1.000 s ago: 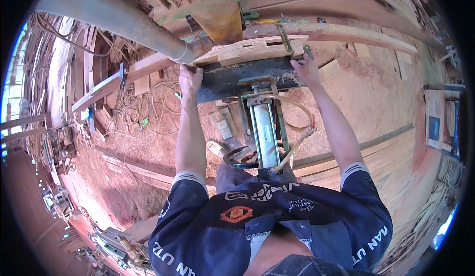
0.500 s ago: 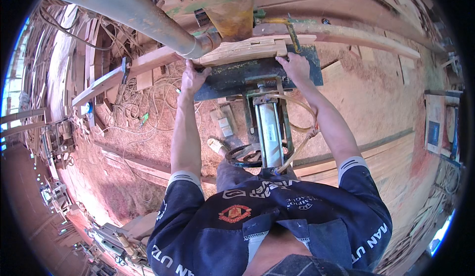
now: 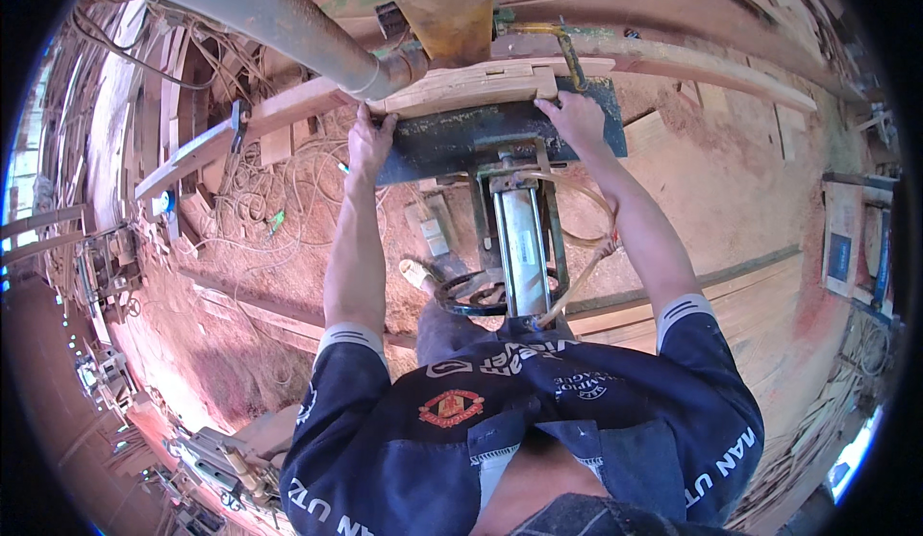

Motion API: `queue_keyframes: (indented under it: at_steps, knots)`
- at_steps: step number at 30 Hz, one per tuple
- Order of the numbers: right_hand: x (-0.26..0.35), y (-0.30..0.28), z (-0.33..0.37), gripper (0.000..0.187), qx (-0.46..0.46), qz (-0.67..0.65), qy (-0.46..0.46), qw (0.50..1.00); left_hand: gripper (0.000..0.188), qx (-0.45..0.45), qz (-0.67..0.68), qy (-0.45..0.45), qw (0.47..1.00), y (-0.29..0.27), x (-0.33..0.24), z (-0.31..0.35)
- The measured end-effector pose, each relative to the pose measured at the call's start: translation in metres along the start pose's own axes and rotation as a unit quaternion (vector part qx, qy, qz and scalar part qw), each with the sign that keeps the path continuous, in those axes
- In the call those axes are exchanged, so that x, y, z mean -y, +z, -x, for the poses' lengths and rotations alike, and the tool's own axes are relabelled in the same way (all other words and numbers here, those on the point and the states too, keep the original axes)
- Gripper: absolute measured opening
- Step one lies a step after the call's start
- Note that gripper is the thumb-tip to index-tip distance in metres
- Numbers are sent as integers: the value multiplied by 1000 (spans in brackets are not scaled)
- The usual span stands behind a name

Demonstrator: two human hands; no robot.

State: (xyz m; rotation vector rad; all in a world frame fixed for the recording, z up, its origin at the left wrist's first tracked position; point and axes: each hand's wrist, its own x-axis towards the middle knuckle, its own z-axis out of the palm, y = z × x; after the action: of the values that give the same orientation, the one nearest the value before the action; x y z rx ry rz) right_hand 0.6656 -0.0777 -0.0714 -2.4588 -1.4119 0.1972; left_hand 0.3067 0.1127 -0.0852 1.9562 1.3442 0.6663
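A pale, slightly curved wooden piece (image 3: pixel 461 92) with a small slot cut into it lies along the far edge of a dark metal machine table (image 3: pixel 461 134). At its left end, my left hand (image 3: pixel 369 142) grips with thumb and fingers, close under a grey pipe. My right hand (image 3: pixel 579 123) holds the piece at its right end, the fingertips partly hidden from sight. Toward me from the table runs a shiny pneumatic cylinder (image 3: pixel 524 248) with a hose (image 3: pixel 582 291) curving along its right side.
A thick grey pipe (image 3: pixel 260 17) slants down from upper left, beside a yellow machine part (image 3: pixel 447 26). A yellow clamp-like bracket (image 3: pixel 569 55) stands behind my right hand. Long timber (image 3: pixel 711 70) crosses behind the table. Tangled cords (image 3: pixel 279 190) lie on the dusty floor; a handwheel (image 3: pixel 471 294) sits below the cylinder.
My left hand has shifted slightly up and left, its thumb drawing in from over the table toward the wood's end. My right hand stays at the other end, barely moved.
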Motion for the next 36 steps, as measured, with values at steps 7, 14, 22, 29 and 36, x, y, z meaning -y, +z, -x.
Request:
queue_keyframes:
  at_steps: [7, 14, 22, 29, 36]
  knots:
    - [11, 4, -11, 61, 42, 28, -25, 998, 55, -19, -23, 8, 1000, -12, 20, -8]
    - [24, -2, -14, 67, 72, 41, -31, 996, 45, -1, -23, 28, 999, -21, 38, -11]
    - [-1, -19, -1, 60, -17, -10, -76, 997, 71, -64, 4, -15, 998, -18, 29, 2]
    - [-143, 7, 121, 49, -98, -238, 156, 954, 61, -111, -60, 70, 990, -23, 54, 193]
    - [-179, 169, 144, 85, 181, -121, -17, 976, 38, 216, -94, -249, 939, -41, 122, 421]
